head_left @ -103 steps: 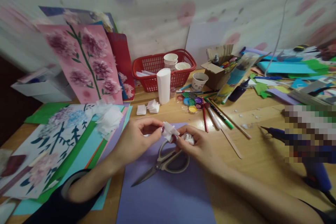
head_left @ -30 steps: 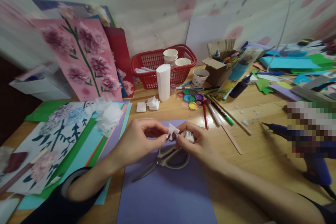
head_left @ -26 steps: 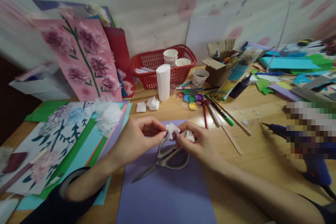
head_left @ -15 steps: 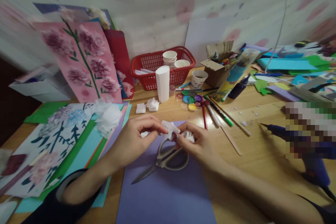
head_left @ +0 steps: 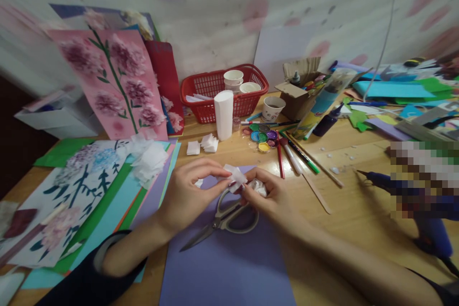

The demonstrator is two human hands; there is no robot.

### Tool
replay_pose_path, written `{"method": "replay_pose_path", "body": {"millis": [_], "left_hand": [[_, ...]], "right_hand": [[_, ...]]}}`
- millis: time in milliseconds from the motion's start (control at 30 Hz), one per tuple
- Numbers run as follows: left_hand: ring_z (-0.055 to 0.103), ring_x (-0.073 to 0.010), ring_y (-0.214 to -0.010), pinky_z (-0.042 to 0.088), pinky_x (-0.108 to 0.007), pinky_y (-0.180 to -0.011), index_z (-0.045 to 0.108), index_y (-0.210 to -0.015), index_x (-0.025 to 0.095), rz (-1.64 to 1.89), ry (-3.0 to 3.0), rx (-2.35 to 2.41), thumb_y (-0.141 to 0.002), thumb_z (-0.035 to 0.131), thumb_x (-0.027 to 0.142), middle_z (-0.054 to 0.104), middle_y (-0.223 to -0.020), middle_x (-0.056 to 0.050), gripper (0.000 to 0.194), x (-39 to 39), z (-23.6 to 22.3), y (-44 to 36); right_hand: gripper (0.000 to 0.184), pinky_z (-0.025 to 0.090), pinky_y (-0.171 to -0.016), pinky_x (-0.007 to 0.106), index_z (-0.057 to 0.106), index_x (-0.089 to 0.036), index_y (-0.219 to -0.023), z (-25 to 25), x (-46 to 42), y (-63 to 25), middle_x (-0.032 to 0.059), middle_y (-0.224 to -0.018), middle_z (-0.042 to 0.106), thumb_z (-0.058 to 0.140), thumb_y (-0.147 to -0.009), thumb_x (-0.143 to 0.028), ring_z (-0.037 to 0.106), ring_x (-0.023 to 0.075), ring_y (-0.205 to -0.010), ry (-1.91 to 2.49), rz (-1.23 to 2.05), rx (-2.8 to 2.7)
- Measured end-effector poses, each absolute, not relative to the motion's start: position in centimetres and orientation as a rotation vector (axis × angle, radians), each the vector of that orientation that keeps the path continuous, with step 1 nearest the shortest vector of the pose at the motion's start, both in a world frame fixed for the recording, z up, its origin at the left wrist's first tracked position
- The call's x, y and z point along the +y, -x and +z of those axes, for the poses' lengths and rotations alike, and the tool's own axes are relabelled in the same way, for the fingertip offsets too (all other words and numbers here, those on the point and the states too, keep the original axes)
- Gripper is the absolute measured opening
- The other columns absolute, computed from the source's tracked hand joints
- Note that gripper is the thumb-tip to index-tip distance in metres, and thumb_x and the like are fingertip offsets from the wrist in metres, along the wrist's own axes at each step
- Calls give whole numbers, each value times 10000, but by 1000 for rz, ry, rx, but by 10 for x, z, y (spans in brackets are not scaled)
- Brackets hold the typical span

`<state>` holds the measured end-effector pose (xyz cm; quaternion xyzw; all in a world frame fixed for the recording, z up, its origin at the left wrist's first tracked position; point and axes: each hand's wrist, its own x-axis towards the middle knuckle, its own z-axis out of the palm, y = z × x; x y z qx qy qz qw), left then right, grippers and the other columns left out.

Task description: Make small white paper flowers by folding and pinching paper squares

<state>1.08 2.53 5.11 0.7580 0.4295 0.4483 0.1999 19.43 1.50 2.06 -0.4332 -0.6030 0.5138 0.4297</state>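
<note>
Left hand [head_left: 191, 189] has been shifted a touch right since 0.5 s ago, its thumb brought up to the tissue piece [head_left: 235, 177]; whether the left edge is pinched there or only touched by thumb & forefinger can't be told. By the right hand [head_left: 264, 193] the tissue piece is pinched btwn thumb & fingertip, w/ crumpled tissue [head_left: 258, 187] tucked under the curled fingers. It's held above the far end of a purple sheet [head_left: 222, 272], near the scissors [head_left: 223, 222], which are laid there w/ blades aimed near-left.

Wood table [head_left: 344, 229] is crowded. Far side: red basket [head_left: 204, 112] w/ paper cups [head_left: 233, 77], white roll [head_left: 224, 117] stood upright in front, white squares [head_left: 193, 148] just left of it. Right: paint palette [head_left: 263, 136], cardboard box [head_left: 296, 100], glue gun [head_left: 433, 234] (partly pixelated). Left: coloured paper stacked, topped w/ a tissue pile [head_left: 148, 165]; pink flower picture [head_left: 118, 74] is propped up behind. Wall [head_left: 215, 0] is pale, spotted pink & purple.

Vs 3.4 s ago, tissue piece has been opened flatter; scissors & basket unmoved.
</note>
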Motion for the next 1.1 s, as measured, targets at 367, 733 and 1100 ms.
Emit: {"method": "replay_pose_path", "body": {"millis": [367, 733, 1100], "left_hand": [[683, -162, -810, 546, -275, -761, 738, -831, 163, 1251, -2135, 1220, -758, 764, 172, 739, -845, -46, 79, 25, 53, -9], [690, -165, -822, 564, -270, -741, 752, -792, 179, 1218, -1835, 1258, -774, 693, 138, 750, -850, -38, 75, 29, 63, -3], [692, -172, -874, 561, -300, -831, 748, -840, 212, 1305, -2073, 1322, -813, 614, 108, 754, -887, -27, 172, 28, 59, -5]], "right_hand": [[146, 422, -509, 221, 606, -198, -762, 22, 15, -194, -12, -594, 621, 595, -841, -320, 556, 125, -523, 1082, 1260, -1508], [147, 433, -515, 222, 604, -194, -749, 22, 14, -195, -8, -589, 635, 593, -834, -314, 574, 132, -532, 1117, 1219, -1506], [205, 459, -511, 226, 607, -191, -775, 19, 15, -195, -2, -620, 639, 613, -845, -383, 590, 131, -537, 1093, 1279, -1466]]}}
